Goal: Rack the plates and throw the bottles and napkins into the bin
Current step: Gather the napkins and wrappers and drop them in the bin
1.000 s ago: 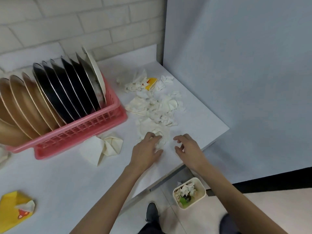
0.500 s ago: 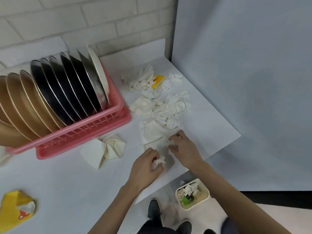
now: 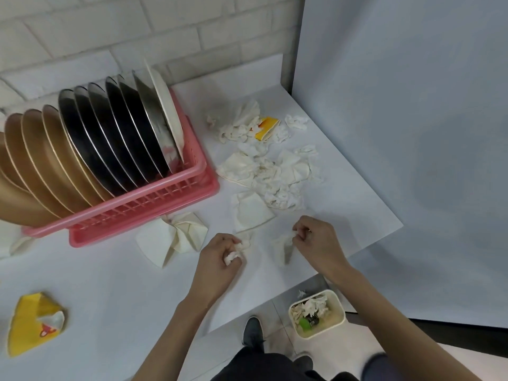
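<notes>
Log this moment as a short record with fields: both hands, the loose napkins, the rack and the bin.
left hand: grips a crumpled napkin just above the table
right hand: pinches a second napkin by its top
loose napkins: scattered heap on the table, beyond both hands
rack: pink, filled with plates standing on edge
bin: on the floor below the table's edge, holds napkins and something green

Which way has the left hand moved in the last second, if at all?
Yes. The left hand has pulled back from the flat cream paper napkin toward the white table's near edge, gripping a crumpled white napkin.
</notes>
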The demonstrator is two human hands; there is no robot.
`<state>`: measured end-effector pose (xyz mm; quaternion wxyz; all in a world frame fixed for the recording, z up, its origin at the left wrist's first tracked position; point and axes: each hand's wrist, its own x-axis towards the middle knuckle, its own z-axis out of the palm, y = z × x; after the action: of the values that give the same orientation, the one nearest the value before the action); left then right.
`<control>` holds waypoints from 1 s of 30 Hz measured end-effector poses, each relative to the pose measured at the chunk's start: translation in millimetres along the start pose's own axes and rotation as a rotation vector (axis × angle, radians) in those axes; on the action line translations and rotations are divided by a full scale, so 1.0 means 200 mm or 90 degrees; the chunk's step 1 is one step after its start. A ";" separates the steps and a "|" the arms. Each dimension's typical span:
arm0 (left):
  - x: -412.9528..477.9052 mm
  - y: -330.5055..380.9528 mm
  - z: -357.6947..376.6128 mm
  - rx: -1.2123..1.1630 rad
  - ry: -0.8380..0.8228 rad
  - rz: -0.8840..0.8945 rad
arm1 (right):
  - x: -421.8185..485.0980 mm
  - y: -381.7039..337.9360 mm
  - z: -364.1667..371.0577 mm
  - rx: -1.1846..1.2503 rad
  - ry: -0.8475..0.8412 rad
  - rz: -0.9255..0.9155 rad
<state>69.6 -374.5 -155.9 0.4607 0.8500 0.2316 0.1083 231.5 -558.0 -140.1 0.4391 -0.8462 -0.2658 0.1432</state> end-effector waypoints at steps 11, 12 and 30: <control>-0.04 -0.02 0.06 0.200 -0.091 0.062 | -0.03 -0.02 -0.06 0.070 -0.139 0.064; -0.04 -0.03 0.06 0.211 -0.091 0.067 | -0.03 0.00 -0.06 0.048 -0.143 0.066; 0.01 -0.07 0.00 0.188 -0.191 0.186 | -0.06 0.01 -0.04 0.024 -0.113 0.129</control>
<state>66.3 -366.6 -167.7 0.3398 0.9392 0.0486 0.0117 226.8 -571.5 -136.2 0.4128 -0.8443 -0.2139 0.2665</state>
